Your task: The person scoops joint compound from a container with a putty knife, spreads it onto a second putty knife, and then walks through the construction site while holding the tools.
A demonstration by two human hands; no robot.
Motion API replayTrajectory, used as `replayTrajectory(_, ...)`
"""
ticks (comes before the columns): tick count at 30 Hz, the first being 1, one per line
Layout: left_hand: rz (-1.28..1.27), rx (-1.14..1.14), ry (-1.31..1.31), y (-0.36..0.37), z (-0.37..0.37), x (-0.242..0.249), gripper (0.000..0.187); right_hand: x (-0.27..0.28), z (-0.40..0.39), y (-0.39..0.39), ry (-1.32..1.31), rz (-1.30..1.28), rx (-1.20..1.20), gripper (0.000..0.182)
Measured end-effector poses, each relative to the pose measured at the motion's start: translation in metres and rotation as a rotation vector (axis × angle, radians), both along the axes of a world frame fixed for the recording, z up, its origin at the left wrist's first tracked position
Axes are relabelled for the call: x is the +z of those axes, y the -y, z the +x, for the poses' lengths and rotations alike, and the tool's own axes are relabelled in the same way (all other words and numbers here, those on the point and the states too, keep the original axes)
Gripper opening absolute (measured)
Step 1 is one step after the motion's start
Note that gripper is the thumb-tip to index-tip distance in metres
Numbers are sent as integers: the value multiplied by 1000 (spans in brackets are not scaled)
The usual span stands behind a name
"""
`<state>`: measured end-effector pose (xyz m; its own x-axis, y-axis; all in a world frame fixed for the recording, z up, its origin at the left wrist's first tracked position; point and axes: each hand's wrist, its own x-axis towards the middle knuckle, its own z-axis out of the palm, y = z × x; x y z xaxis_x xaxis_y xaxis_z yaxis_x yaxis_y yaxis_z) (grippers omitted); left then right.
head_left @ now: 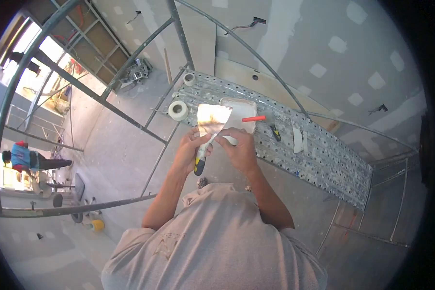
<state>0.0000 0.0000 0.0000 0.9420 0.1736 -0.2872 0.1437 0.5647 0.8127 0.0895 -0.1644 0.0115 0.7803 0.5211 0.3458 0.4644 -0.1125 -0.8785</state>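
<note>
Patched grey wall [299,53] rises behind a speckled surface [324,162]. At left, a scaffold frame [93,92] stands before a distant person [21,157], hard to make out. Then two tape rolls [178,117], and a scraper [213,118] pinched in the fingers of the left hand [184,151] and right hand [241,147], partly hiding a white tray [241,107]; a red stick [253,118] follows.

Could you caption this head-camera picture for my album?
Left hand and right hand on a scraper, near a splattered platform.
</note>
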Motion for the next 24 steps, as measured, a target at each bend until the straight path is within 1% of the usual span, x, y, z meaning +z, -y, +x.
replayTrajectory(2, 197, 147, -2, 10, 3, 7, 41, -3, 3, 0, 74, 38, -17, 17)
replayTrajectory(3, 246, 147, -9, -6, -1, 17, 41, -4, -3, -18, 63, 86, -18, 17)
replayTrajectory(5, 441, 206, -25, 12, -4, 13, 47, -5, -7, -4, 94, 43, -62, 16)
replayTrajectory(6, 434, 207, -26, 13, -5, 12, 47, -3, -8, -3, 94, 37, -61, 16)
replayTrajectory(8, 615, 132, -87, 8, -2, 7, 55, 5, -11, -8, 104, 39, -92, 17)
replayTrajectory(9, 612, 134, -80, 10, -1, 2, 55, 6, -10, -9, 112, 37, -92, 17)
replayTrajectory(11, 806, 128, -43, 14, -2, -7, 63, 8, -9, -10, -26, 50, -93, 18)
replayTrajectory(15, 724, 86, 17, 9, -2, -4, 64, 18, -3, -2, -91, -1, 1, 22)
replayTrajectory(17, 867, 66, 129, 4, -5, 0, 63, 28, 1, 7, -401, 37, 170, 27)
replayTrajectory(18, 915, 61, 165, 3, -7, 4, 63, 34, 1, 9, -402, 36, 172, 27)
replayTrajectory(20, 755, 13, -49, 5, -11, 29, 63, 42, 0, 13, -148, -30, 234, 29)
replayTrajectory(21, 757, 8, -49, 2, -10, 25, 63, 44, -1, 13, -150, -28, 229, 29)
replayTrajectory(22, 650, 57, -37, -3, -10, 17, 50, 46, -2, 12, -194, -22, 252, 26)
replayTrajectory(23, 546, 105, -29, -6, -10, 13, 43, 47, -4, 11, -240, -13, 276, 22)
replayTrajectory(24, 551, 100, -31, -7, -10, 12, 43, 46, -4, 10, -243, -7, 272, 22)
